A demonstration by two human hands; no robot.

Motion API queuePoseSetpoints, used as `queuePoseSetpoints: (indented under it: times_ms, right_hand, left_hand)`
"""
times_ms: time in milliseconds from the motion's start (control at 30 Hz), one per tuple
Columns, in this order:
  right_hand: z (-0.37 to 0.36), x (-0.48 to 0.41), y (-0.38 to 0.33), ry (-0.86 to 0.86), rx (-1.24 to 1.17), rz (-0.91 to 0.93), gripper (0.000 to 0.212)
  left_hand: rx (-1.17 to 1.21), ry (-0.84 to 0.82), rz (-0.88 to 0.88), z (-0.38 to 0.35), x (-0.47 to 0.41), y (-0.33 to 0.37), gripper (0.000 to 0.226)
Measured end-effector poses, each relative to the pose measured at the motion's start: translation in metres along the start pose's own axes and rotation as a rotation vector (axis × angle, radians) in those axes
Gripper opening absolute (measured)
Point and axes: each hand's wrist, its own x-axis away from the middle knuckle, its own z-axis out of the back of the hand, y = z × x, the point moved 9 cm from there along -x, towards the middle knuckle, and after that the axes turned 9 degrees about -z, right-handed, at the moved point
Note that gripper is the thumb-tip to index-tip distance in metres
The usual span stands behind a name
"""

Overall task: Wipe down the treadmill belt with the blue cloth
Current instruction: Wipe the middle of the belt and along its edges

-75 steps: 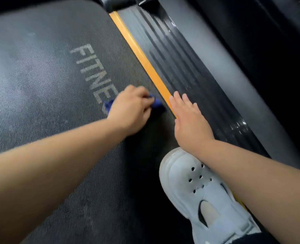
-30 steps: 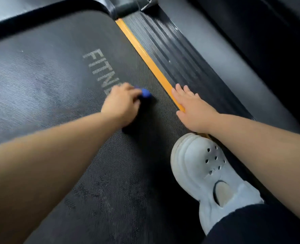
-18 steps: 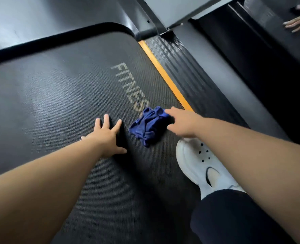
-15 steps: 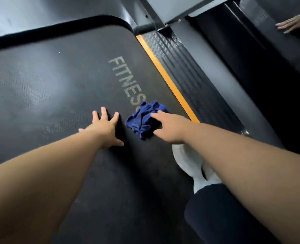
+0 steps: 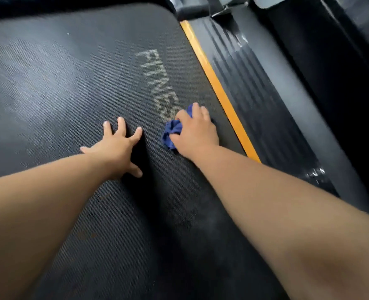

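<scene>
The dark textured treadmill belt (image 5: 56,87) fills most of the view, with grey "FITNESS" lettering running down its right part. The crumpled blue cloth (image 5: 172,133) lies on the belt at the lower end of that lettering. My right hand (image 5: 195,132) lies on top of the cloth with its fingers curled round it, so most of the cloth is hidden. My left hand (image 5: 118,148) rests flat on the belt to the left of the cloth, fingers spread, holding nothing.
An orange strip (image 5: 219,89) borders the belt's right edge. Beyond it runs a ribbed black side rail (image 5: 259,92), then a grey edge and a dark gap. The treadmill's front cover (image 5: 192,7) is at the top.
The cloth passed from my left hand to my right. My left hand now lies flat on the belt, and my right hand has closed over the cloth. The white shoe has left the view.
</scene>
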Motion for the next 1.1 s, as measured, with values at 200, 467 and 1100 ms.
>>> queuePoseSetpoints:
  times_ms: [200, 467, 1100]
  right_hand:
    - [-0.007, 0.087, 0.069, 0.044, 0.041, 0.162, 0.048]
    - [-0.014, 0.055, 0.051, 0.051, -0.106, 0.203, 0.07]
    - [0.055, -0.051, 0.049, 0.269, 0.021, 0.112, 0.034]
  left_hand:
    - [-0.011, 0.013, -0.004, 0.0, 0.005, 0.001, 0.117]
    - [0.112, -0.049, 0.084, -0.039, 0.036, 0.033, 0.126]
    - [0.081, -0.03, 0.122, -0.038, 0.033, 0.037, 0.136]
